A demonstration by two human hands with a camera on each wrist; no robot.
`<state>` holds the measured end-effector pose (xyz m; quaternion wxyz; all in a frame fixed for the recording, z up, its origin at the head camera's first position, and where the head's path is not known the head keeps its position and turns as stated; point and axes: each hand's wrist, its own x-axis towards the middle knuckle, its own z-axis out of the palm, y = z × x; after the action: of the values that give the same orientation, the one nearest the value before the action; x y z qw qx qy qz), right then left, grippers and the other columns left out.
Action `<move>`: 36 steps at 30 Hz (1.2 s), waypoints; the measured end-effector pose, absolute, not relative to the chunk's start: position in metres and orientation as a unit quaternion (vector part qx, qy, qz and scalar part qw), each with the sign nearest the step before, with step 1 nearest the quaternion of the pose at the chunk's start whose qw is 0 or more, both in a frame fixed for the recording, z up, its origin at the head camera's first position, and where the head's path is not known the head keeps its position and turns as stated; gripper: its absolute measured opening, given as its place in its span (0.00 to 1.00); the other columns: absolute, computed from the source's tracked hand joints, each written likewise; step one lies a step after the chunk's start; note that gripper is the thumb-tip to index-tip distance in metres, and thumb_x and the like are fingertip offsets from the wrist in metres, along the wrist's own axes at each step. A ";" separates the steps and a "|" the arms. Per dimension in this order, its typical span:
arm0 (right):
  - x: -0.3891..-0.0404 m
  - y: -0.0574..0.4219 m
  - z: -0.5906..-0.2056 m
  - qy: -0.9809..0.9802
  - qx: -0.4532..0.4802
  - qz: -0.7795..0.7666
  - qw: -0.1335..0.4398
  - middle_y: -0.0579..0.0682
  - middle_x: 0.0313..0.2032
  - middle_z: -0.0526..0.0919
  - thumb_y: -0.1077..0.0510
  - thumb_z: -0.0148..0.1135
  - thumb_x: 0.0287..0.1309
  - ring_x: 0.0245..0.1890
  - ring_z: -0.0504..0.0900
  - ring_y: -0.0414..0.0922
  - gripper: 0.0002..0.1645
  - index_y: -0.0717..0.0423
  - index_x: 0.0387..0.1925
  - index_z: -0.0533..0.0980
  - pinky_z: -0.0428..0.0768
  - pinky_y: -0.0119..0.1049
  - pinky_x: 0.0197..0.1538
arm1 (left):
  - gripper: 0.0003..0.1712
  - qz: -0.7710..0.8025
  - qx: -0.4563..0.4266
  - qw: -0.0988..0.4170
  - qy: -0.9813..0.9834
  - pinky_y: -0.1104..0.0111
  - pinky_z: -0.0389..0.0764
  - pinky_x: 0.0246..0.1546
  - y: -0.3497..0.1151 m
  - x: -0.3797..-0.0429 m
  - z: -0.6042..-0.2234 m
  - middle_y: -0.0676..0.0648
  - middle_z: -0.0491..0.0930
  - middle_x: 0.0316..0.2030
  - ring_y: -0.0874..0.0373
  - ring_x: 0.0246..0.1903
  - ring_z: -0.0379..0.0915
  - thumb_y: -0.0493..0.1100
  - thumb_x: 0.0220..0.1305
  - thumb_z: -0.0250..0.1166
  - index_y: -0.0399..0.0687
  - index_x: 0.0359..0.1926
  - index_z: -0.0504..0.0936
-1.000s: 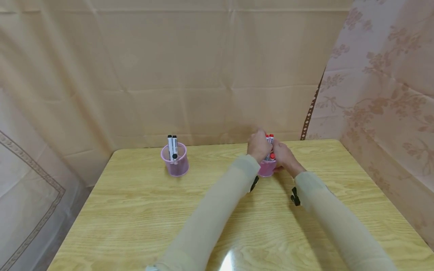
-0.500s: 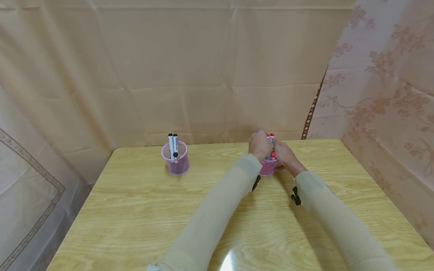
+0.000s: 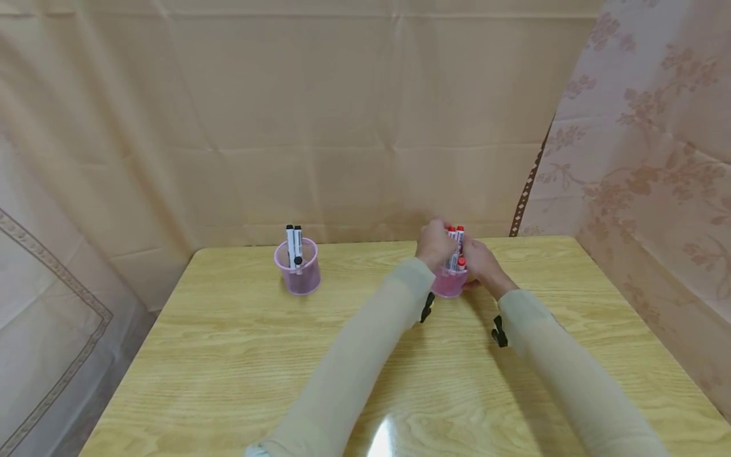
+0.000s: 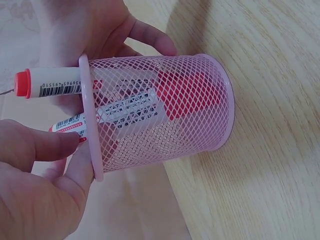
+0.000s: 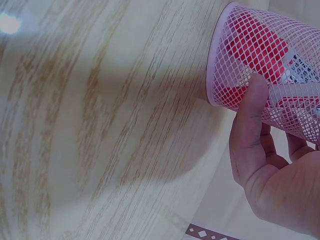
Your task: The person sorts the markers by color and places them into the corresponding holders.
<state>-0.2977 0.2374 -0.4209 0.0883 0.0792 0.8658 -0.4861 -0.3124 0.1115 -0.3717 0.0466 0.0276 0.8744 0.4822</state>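
Observation:
A pink mesh pen cup (image 3: pixel 448 285) with several red-ended whiteboard markers (image 3: pixel 459 238) stands toward the back right of the table. My right hand (image 3: pixel 481 263) grips its right side; in the right wrist view the thumb (image 5: pixel 252 97) presses on the mesh, other fingers round behind. From the left, my left hand (image 3: pixel 433 244) reaches over the rim. In the left wrist view its fingertips pinch the upper end of a tilted whiteboard marker (image 4: pixel 70 123) in the cup. Another marker (image 4: pixel 57 82) leans beside it. Red caps show low through the mesh.
A second pink mesh cup (image 3: pixel 304 282) holds several black-capped markers (image 3: pixel 294 246) toward the back left. Both stand on a wood-grain table (image 3: pixel 217 355). Behind it hangs a beige cloth (image 3: pixel 342 127), with a flowered cloth (image 3: pixel 645 158) on the right.
My left hand has shifted slightly left, so more of the right cup and its markers shows. My right hand keeps its grip on the cup. The left cup still stands in place.

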 end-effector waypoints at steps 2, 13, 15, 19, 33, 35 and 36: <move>-0.297 0.237 -0.421 0.866 0.078 -0.485 0.087 0.69 0.57 0.72 0.29 0.17 0.74 0.49 0.78 0.62 0.52 0.66 0.69 0.63 0.87 0.53 0.38 | 0.24 0.479 0.030 0.044 0.876 0.69 0.82 0.46 0.111 -0.312 -0.371 0.47 0.84 0.49 0.56 0.44 0.80 0.33 0.64 0.69 0.46 0.61 0.81; -0.299 0.235 -0.421 0.866 0.081 -0.485 0.090 0.69 0.57 0.71 0.28 0.16 0.73 0.48 0.78 0.62 0.53 0.67 0.68 0.64 0.87 0.54 0.39 | 0.22 0.494 0.009 0.040 0.868 0.67 0.84 0.44 0.109 -0.310 -0.369 0.47 0.84 0.46 0.56 0.42 0.81 0.31 0.64 0.68 0.47 0.58 0.82; -0.300 0.234 -0.422 0.865 0.085 -0.486 0.090 0.69 0.57 0.71 0.28 0.16 0.73 0.48 0.78 0.62 0.53 0.66 0.69 0.63 0.87 0.54 0.38 | 0.20 0.491 0.010 0.042 0.870 0.68 0.84 0.43 0.108 -0.310 -0.369 0.47 0.85 0.46 0.56 0.41 0.81 0.32 0.64 0.68 0.46 0.58 0.83; -0.302 0.231 -0.423 0.859 0.093 -0.494 0.097 0.67 0.57 0.70 0.29 0.18 0.74 0.48 0.77 0.60 0.50 0.64 0.68 0.64 0.87 0.52 0.37 | 0.18 0.486 0.019 0.035 0.873 0.70 0.82 0.42 0.100 -0.313 -0.365 0.47 0.85 0.44 0.56 0.41 0.80 0.32 0.65 0.66 0.43 0.55 0.84; -0.307 0.240 -0.412 0.838 0.085 -0.516 0.153 0.68 0.61 0.68 0.32 0.19 0.75 0.51 0.75 0.58 0.49 0.70 0.69 0.60 0.82 0.58 0.51 | 0.20 0.652 0.155 0.110 0.734 0.55 0.86 0.46 0.062 -0.326 -0.352 0.32 0.80 0.52 0.40 0.51 0.79 0.25 0.64 0.60 0.31 0.57 0.77; -0.306 0.246 -0.408 0.836 0.087 -0.517 0.162 0.70 0.64 0.65 0.32 0.19 0.75 0.54 0.74 0.61 0.49 0.71 0.71 0.57 0.79 0.61 0.54 | 0.18 0.641 0.172 0.104 0.740 0.56 0.85 0.47 0.051 -0.325 -0.344 0.33 0.81 0.51 0.42 0.52 0.79 0.28 0.66 0.63 0.32 0.56 0.78; -0.304 0.250 -0.405 0.838 0.086 -0.513 0.164 0.71 0.65 0.63 0.33 0.19 0.76 0.56 0.72 0.63 0.49 0.71 0.73 0.54 0.78 0.62 0.57 | 0.17 0.630 0.183 0.096 0.749 0.58 0.85 0.48 0.046 -0.324 -0.340 0.34 0.81 0.52 0.43 0.53 0.79 0.30 0.66 0.64 0.33 0.56 0.78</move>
<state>-0.3040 0.2496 -0.4047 0.1637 0.0857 0.8381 -0.5132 -0.3241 0.0456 -0.3397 0.0961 0.1827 0.7486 0.6301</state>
